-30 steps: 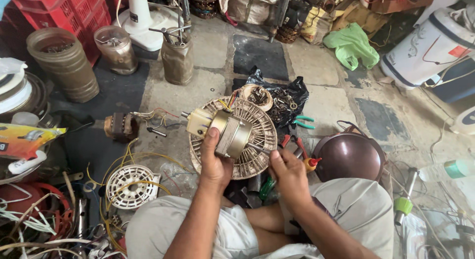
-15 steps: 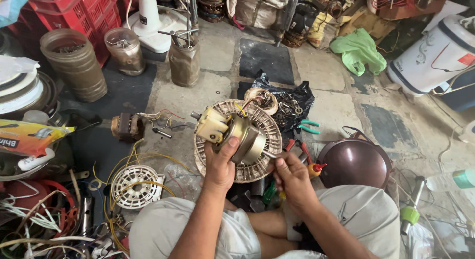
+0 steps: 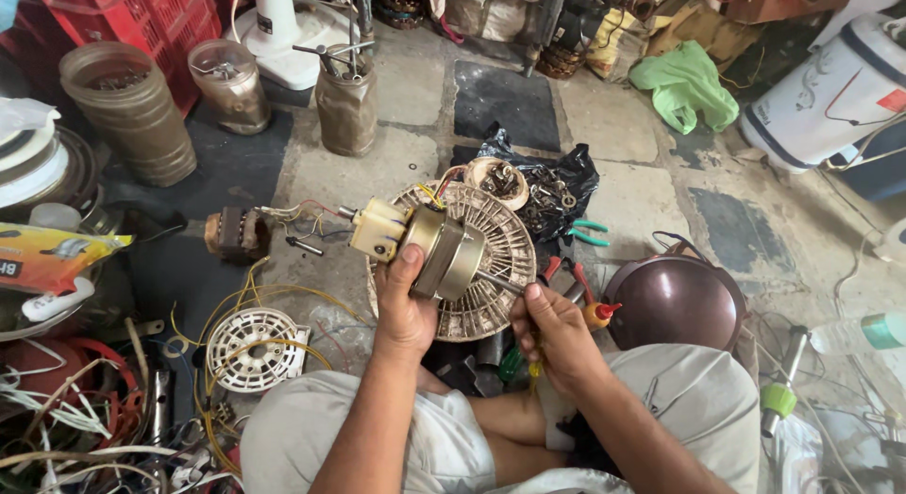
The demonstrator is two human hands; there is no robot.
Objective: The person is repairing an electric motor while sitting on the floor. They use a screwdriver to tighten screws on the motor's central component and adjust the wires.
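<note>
Since half a second back, my left hand (image 3: 404,310) has tipped the fan motor (image 3: 444,253) so that its cream end block (image 3: 379,228) swings out to the left, and the view has drifted slightly. I have that hand wrapped round the motor's brass-coloured body from below, thumb up on its near face, fingers closed tight on it. The motor hangs just above the round ribbed guard plate (image 3: 495,258), which lies on the floor in front of my knees.

My right hand (image 3: 557,334) is curled shut around something thin near the motor's shaft; I cannot tell what, since my fingers cover it. A yellow strip shows below that fist, but I cannot make out what it is.

Packages and labels: a yellow and orange printed packet (image 3: 52,253) lies at the left edge, partly cut off. A white drum (image 3: 830,88) at upper right carries a small red label. A black plastic bag (image 3: 552,187) behind the guard plate holds small metal parts. A red crate (image 3: 123,22) sits at upper left, cropped by the frame, and a green cloth (image 3: 684,83) lies near the drum.

Between my legs, dark tools are shadowed and hard to read. The brown domed cover (image 3: 675,301) at my right knee is partly hidden by my trouser leg.
</note>
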